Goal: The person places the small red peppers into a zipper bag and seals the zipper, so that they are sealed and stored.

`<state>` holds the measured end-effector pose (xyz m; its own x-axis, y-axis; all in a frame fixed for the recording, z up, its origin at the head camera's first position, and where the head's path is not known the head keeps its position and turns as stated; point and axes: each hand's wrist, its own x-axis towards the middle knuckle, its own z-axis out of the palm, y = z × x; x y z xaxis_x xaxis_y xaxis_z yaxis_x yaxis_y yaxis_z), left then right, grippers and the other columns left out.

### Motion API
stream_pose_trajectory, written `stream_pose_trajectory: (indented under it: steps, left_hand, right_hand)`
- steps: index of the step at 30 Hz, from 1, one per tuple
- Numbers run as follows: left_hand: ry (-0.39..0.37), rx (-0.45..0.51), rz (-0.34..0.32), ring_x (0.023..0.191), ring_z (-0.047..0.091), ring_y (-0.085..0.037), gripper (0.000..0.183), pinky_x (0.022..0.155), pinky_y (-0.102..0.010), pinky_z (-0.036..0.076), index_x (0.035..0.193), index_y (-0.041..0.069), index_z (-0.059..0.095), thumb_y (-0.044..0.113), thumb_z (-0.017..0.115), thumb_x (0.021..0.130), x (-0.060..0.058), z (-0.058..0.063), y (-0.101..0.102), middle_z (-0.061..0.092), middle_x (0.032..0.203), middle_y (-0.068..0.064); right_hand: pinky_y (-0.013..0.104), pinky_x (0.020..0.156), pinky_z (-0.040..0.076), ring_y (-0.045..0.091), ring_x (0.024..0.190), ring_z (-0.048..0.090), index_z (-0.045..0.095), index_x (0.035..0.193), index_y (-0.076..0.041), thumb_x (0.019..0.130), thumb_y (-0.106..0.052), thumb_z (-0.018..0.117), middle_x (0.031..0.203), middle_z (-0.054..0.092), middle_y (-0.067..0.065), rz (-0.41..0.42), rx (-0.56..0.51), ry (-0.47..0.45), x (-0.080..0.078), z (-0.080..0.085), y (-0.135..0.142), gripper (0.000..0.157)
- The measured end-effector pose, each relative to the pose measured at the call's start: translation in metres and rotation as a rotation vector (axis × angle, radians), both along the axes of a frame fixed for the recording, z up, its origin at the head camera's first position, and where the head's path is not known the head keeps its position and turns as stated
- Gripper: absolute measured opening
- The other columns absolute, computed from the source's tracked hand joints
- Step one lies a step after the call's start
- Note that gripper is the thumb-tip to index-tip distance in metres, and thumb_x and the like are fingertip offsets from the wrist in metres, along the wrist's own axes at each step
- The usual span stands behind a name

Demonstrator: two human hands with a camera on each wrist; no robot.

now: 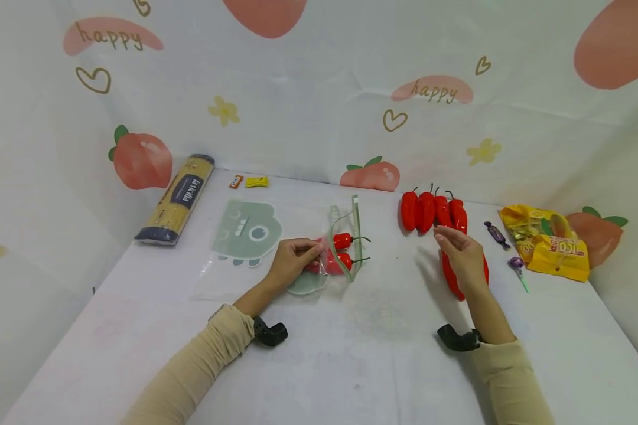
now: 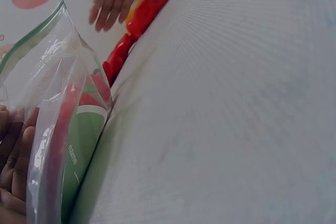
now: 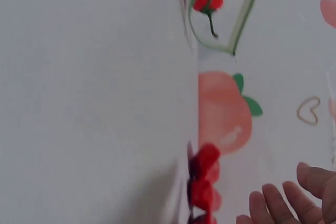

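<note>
pinching crinkly clear bag [image 1: 340, 248], glossy peppers [image 1: 433, 212] nearby

left hand [image 1: 292, 260] fingers curled, pinching at 1 o'clock, forearm angled in from 7, right hand [image 1: 459, 251] fingers straight and relaxed, palm down, pointing 11 o'clock, beige sleeves

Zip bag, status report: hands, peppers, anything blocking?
Left hand holds bag open, two peppers inside. Right hand open above loose peppers. Nothing between.
</note>
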<state>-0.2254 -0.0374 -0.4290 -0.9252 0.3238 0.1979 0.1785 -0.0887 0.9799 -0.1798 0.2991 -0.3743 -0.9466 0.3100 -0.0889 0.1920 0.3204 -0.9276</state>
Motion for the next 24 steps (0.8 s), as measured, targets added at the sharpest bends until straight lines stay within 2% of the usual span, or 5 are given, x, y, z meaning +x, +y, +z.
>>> stream_pose_trajectory:
  steps: [5, 8, 14, 19, 24]
  left_hand:
    - [-0.004, -0.008, 0.002, 0.064, 0.064, -0.003, 0.024, 0.06, -0.022, 0.057, 0.096, -0.012, 0.065, 0.009, 0.063, 0.085, 0.0, 0.001, 0.0, 0.069, 0.081, -0.015]
    - [-0.007, -0.001, -0.002, 0.063, 0.064, -0.003, 0.024, 0.06, -0.021, 0.057, 0.096, -0.013, 0.065, 0.008, 0.063, 0.086, 0.001, 0.001, 0.0, 0.069, 0.078, -0.01]
    - [-0.015, 0.01, -0.017, 0.062, 0.063, -0.003, 0.023, 0.06, -0.022, 0.057, 0.097, -0.016, 0.063, 0.005, 0.06, 0.087, 0.0, 0.001, 0.001, 0.069, 0.074, -0.002]
    - [-0.027, 0.014, -0.027, 0.061, 0.063, -0.004, 0.022, 0.061, -0.023, 0.057, 0.098, -0.017, 0.062, 0.003, 0.059, 0.087, 0.0, 0.001, 0.0, 0.068, 0.073, 0.001]
    - [-0.024, 0.002, -0.014, 0.062, 0.064, -0.004, 0.024, 0.061, -0.022, 0.057, 0.097, -0.013, 0.065, 0.008, 0.062, 0.086, 0.0, 0.001, 0.0, 0.067, 0.072, 0.003]
  right_hand:
    - [0.04, 0.111, 0.031, 0.021, 0.133, 0.036, 0.044, 0.137, -0.019, 0.088, -0.048, 0.052, 0.139, 0.045, 0.004, -0.121, 0.03, -0.092, -0.002, 0.0, 0.016, 0.057]
    - [0.042, 0.109, 0.033, 0.027, 0.134, 0.034, 0.04, 0.139, -0.017, 0.091, -0.047, 0.048, 0.145, 0.037, 0.01, -0.098, 0.105, -0.118, -0.002, -0.003, 0.019, 0.058]
    - [0.045, 0.106, 0.035, 0.03, 0.136, 0.03, 0.037, 0.141, -0.014, 0.097, -0.027, 0.044, 0.145, 0.037, 0.013, -0.047, 0.247, -0.101, -0.003, -0.004, 0.018, 0.047]
    - [0.044, 0.11, 0.032, 0.028, 0.138, 0.027, 0.034, 0.142, -0.015, 0.096, -0.011, 0.039, 0.147, 0.033, 0.01, -0.093, 0.215, -0.124, -0.004, -0.004, 0.022, 0.046]
    - [0.043, 0.112, 0.029, 0.028, 0.138, 0.026, 0.03, 0.143, -0.016, 0.095, -0.008, 0.04, 0.149, 0.03, 0.01, -0.116, 0.162, -0.19, -0.005, -0.006, 0.028, 0.05]
